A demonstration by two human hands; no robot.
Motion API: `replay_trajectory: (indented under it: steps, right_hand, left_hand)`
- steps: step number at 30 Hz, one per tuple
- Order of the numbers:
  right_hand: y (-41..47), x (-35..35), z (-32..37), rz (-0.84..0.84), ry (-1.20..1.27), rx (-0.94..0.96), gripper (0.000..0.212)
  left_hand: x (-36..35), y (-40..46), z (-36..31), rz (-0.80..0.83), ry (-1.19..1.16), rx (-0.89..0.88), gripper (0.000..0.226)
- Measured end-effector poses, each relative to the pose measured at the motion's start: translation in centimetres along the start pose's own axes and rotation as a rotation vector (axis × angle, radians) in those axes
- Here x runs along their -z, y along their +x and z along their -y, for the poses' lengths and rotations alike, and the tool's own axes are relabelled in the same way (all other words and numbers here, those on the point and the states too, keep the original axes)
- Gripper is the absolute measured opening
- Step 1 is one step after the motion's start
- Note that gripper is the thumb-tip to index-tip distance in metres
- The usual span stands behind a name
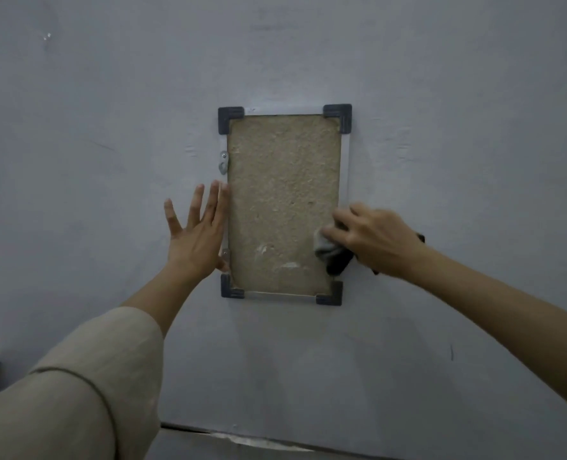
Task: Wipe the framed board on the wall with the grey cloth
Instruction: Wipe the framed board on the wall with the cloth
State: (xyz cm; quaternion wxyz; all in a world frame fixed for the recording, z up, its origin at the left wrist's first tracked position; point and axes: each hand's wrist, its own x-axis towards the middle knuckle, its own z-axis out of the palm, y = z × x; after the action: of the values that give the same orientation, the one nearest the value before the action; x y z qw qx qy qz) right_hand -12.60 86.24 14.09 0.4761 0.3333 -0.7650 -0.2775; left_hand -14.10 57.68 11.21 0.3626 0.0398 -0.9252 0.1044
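Beige sleeve lowest, left hand splayed flat against framed board left edge on wall, right hand gripping grey cloth at board's lower right.

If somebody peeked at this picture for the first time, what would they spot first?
Probably the framed board, tan and rough with dark corner caps, hanging in the middle of a bare grey wall. Next, the right hand pressing a grey cloth against the board's lower right edge. The left hand lies flat, fingers spread, along its left side.
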Motion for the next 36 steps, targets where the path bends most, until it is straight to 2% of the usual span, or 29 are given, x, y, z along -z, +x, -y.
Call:
replay_trajectory:
  steps: [7, 9, 13, 16, 18, 21, 23, 25, 28, 30, 33, 36]
  right_hand:
    - [5.9, 2.2, -3.6, -0.098, 0.065, -0.395, 0.029]
    - [5.0, 1.5, -2.4, -0.08, 0.094, -0.321, 0.031]
    - [1.9, -0.7, 1.6, 0.054, 0.108, 0.094, 0.03]
    - [2.4, -0.6, 1.1, 0.104, 0.064, 0.177, 0.028]
    - [4.1, 0.2, -0.8, 0.022, 0.047, 0.069, 0.026]
    - [6.8, 2.0, -3.7, -0.093, 0.072, -0.235, 0.027]
    - [7.3, 2.5, -3.7, -0.107, 0.102, -0.341, 0.029]
    - [6.3, 1.7, -2.1, -0.089, 0.116, -0.238, 0.032]
    - [3.8, -0.1, 1.5, 0.001, 0.109, 0.109, 0.033]
    - [3.4, -0.4, 2.1, 0.076, 0.073, 0.224, 0.029]
    - [5.4, 0.3, -0.3, -0.002, 0.042, 0.104, 0.026]
    - [7.5, 1.5, -2.4, -0.094, 0.066, -0.216, 0.027]
  left_hand:
    - [-0.1, 0.1, 0.0, -0.003, -0.032, 0.002, 0.14]
    - [-0.1, 0.1, 0.0, -0.005, -0.03, 0.004, 0.141]
    - [-0.1, 0.2, -0.1, -0.002, -0.022, 0.008, 0.142]
    - [-0.1, 0.3, -0.1, 0.009, -0.013, 0.015, 0.142]
    - [-0.2, 0.3, -0.1, 0.011, -0.01, 0.018, 0.141]
    - [-0.2, 0.2, -0.1, 0.007, -0.016, 0.015, 0.136]
    - [-0.1, 0.2, -0.1, 0.011, -0.026, 0.015, 0.135]
    - [0.0, 0.2, -0.1, 0.018, -0.016, 0.014, 0.137]
    - [0.0, 0.3, -0.1, 0.025, -0.007, 0.017, 0.14]
    - [0.0, 0.3, -0.2, 0.03, 0.003, 0.015, 0.141]
    - [0.0, 0.3, -0.1, 0.03, 0.011, 0.015, 0.14]
    - [0.0, 0.2, 0.0, 0.02, 0.016, 0.008, 0.138]
